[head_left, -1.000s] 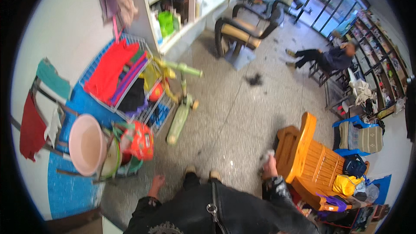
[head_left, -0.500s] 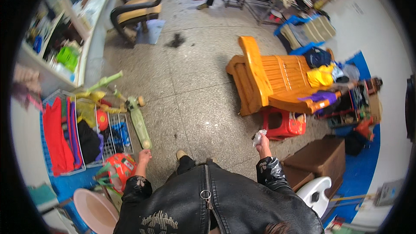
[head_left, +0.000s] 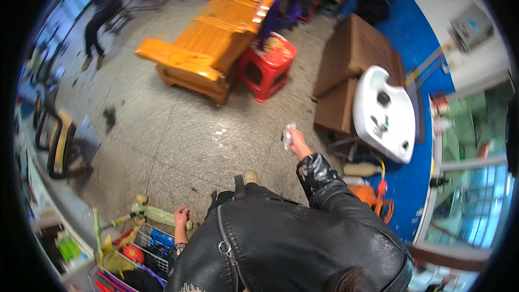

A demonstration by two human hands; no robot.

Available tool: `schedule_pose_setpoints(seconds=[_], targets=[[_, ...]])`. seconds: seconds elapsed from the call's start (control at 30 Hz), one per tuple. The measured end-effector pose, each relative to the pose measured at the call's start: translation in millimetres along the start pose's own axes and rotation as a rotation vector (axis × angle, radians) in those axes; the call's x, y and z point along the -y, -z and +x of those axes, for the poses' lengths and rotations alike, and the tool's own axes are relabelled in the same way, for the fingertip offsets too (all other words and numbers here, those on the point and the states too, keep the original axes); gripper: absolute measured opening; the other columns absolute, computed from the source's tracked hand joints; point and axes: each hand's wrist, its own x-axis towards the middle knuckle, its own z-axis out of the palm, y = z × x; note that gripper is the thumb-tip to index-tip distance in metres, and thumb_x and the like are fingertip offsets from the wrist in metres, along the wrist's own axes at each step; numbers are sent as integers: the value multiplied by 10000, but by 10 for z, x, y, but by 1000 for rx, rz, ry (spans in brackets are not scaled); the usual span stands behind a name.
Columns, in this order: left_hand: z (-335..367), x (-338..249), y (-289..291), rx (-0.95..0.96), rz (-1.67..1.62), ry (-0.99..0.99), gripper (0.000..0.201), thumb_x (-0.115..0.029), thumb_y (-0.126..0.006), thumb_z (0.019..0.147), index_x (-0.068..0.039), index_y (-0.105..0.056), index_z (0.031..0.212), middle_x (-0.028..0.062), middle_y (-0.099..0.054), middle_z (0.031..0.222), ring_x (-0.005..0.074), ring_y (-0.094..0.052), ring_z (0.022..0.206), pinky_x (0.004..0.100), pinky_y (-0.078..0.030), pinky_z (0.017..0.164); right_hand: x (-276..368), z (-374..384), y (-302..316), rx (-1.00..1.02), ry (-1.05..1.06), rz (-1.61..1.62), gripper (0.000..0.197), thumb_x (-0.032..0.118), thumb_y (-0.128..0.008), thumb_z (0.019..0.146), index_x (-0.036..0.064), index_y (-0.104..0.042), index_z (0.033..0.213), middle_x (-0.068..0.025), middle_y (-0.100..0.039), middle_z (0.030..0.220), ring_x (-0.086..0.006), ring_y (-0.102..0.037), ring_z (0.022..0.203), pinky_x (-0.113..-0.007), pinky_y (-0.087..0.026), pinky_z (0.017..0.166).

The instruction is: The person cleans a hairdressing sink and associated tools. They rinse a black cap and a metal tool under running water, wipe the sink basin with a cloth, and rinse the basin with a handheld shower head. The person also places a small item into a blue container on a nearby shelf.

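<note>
In my right hand point(head_left: 298, 145) is a crumpled whitish wad point(head_left: 290, 134), gripped by closed fingers; whether it is tissue or thin plastic I cannot make out. That arm reaches forward over the speckled floor, below a red plastic stool point(head_left: 270, 65) and left of a brown salon wash chair point(head_left: 354, 59) with a white basin point(head_left: 386, 113). My left hand point(head_left: 182, 217) hangs low with nothing visible in it, its fingers loosely bent and a little apart. Close by it lies a pale green scooter point(head_left: 157, 214), beside wire baskets point(head_left: 154, 249) of mixed items.
A glossy wooden bench point(head_left: 203, 35) stands ahead with yellow and purple cloths on it. Far left are a person point(head_left: 102, 8) and a black-armed chair point(head_left: 59, 143). An orange object point(head_left: 373, 200) sits below the basin, near a glazed door point(head_left: 470, 205) at right.
The view has swung right, bringing the wash basin and glazed door further in. The bench and stool have shifted left and up. My right hand still grips the whitish wad.
</note>
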Motion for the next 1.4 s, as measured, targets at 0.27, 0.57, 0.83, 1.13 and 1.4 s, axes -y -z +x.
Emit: schedule_pose_setpoints(seconds=[0.27,0.57,0.83,1.13,1.4], targets=[[-47,-735,-706,100,272,-84,161,-81,-502,816,-28,-541,963,65,-581,770,146,-574,622,230,-414,462,200,-198,1254,-225,76,188,91,92,-524,755,32,-537,822,-79,-562,691,-220,-547,599,-354,-437,524],[224,-1094,-1269,264,402,-251,273,-110,-546,790,4,-549,1038,93,-603,834,150,-577,675,251,-442,564,339,-272,1703,-13,-65,707,118,136,-504,799,68,-537,890,-56,-591,789,-205,-569,700,-323,-467,610],[-131,-967,-1155,154,447,-250,249,-116,-544,785,-11,-578,1008,99,-628,836,154,-602,663,280,-468,608,387,30,1160,243,-109,566,94,84,-553,792,86,-517,878,-50,-587,799,-193,-573,723,-349,-469,638],[-445,-251,-500,-167,276,-189,245,-108,-552,762,-5,-589,982,101,-614,732,173,-590,625,293,-468,598,68,614,334,134,-431,222,155,235,-457,834,111,-545,866,-39,-604,811,-219,-580,746,-395,-475,662],[-658,526,-168,-211,-71,-23,187,-62,-546,779,44,-579,928,80,-598,706,141,-563,597,251,-459,549,-107,554,-1371,346,-465,-36,174,267,-468,820,130,-535,904,-31,-597,830,-226,-564,771,-383,-445,698]])
